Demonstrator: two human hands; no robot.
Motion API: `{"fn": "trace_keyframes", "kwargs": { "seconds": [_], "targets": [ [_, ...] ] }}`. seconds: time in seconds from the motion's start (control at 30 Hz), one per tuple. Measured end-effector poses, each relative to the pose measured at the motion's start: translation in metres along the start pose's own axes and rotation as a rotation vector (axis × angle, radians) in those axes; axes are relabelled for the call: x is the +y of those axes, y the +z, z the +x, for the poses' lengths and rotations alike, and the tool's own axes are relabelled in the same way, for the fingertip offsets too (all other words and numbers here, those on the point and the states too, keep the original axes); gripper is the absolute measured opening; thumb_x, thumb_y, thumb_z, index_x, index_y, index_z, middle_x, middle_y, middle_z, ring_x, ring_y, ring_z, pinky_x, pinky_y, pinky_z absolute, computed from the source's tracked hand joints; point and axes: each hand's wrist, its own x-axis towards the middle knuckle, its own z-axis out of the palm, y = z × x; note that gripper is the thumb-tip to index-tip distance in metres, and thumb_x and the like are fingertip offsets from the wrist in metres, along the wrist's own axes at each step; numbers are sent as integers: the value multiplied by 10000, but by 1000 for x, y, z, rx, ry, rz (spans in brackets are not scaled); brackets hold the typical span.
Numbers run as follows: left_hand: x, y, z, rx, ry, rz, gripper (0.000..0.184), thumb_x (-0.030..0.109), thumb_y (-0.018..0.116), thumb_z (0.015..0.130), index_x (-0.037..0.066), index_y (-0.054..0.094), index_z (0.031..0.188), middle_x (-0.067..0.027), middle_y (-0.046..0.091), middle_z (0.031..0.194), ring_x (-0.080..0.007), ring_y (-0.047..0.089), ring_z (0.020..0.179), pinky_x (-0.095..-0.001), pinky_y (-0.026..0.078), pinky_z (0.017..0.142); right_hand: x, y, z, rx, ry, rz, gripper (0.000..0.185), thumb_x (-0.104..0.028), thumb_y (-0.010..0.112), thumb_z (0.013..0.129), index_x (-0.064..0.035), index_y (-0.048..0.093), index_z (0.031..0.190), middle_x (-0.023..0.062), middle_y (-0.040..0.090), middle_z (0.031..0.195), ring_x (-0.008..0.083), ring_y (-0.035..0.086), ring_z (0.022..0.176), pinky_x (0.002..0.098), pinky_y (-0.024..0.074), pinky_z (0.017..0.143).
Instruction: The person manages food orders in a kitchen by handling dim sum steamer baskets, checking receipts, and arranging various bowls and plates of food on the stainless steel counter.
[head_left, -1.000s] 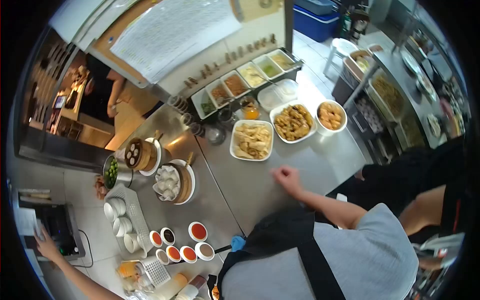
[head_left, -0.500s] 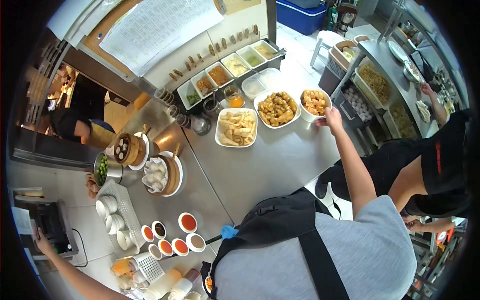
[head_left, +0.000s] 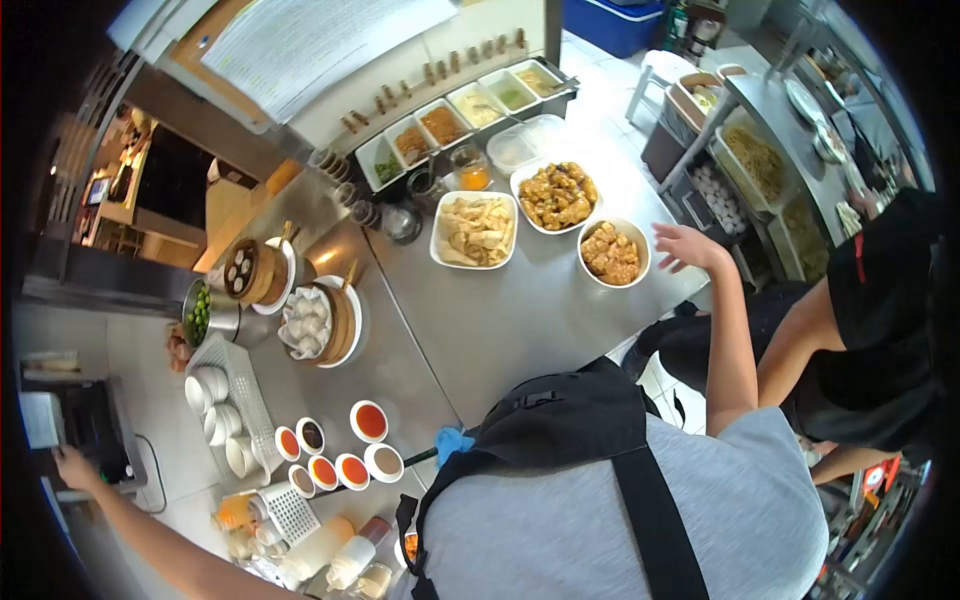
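Note:
My right hand (head_left: 686,247) hovers at the right edge of the steel counter with its fingers spread, holding nothing. Just left of it, and apart from it, stands a round white bowl of glazed, chunky food (head_left: 612,254). Behind that bowl is a white dish of browned, sauced pieces (head_left: 557,197). A square white dish of pale fried strips (head_left: 475,231) sits to its left. Far to the left, my left hand (head_left: 76,468) reaches up to a dark machine (head_left: 92,440), close to the lower edge of a white sheet (head_left: 40,419). Its fingers are blurred, and contact is unclear.
Bamboo steamers (head_left: 344,320) on white plates and several sauce cups (head_left: 369,421) occupy the counter's left. Topping tubs (head_left: 442,124) line the back. White cups stand in a perforated basket (head_left: 262,418). A co-worker in black (head_left: 850,300) is close on my right, by shelving.
My right hand has let go of the bowl of glazed food, which now stands nearer me on the counter. The person behind the pass-through opening is out of view. The camera view has shifted slightly.

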Motion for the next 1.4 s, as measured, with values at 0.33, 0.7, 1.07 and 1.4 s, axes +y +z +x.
{"fn": "trace_keyframes", "kwargs": {
  "seconds": [0.33, 0.7, 1.07, 1.4],
  "targets": [
    [260, -208, -218, -368, -134, -1432, 513, -56, 563, 765, 57, 556, 1265, 16, 613, 1023, -56, 494, 712, -210, 435, 650, -207, 108, -14, -263, -700, 235, 114, -34, 681, 776, 2, 628, 683, 29, 632, 669, 81, 577, 612, 217, 461, 573],
    [247, -346, -305, -665, 262, -1297, 546, -67, 562, 673, 57, 579, 1205, -122, 588, 1162, -221, 567, 1074, -311, 449, 922, -377, 328, -119, -1572, -667, 769, 585, -375, 549, 902, -10, 376, 1325, 123, 464, 1325, 273, 448, 1228, 437, 357, 1037],
    [119, -474, -325, -765, 359, -646, 551, -120, 450, 680, 36, 565, 1196, -149, 585, 1152, -301, 566, 1031, -355, 467, 889, -383, 378, -199, -1193, -569, 1000, 413, -205, 588, 909, -9, 459, 1250, 87, 570, 1164, 193, 586, 1020, 353, 498, 861],
    [-149, -577, -270, 238, -527, -373, 268, 101, 523, 893, 43, 568, 1151, -17, 568, 772, -56, 488, 629, -214, 411, 520, -339, 394, -213, -1204, -812, 746, 388, -97, 582, 901, 11, 455, 1252, 83, 569, 1161, 158, 560, 1043, 307, 443, 916]
  ]
}}
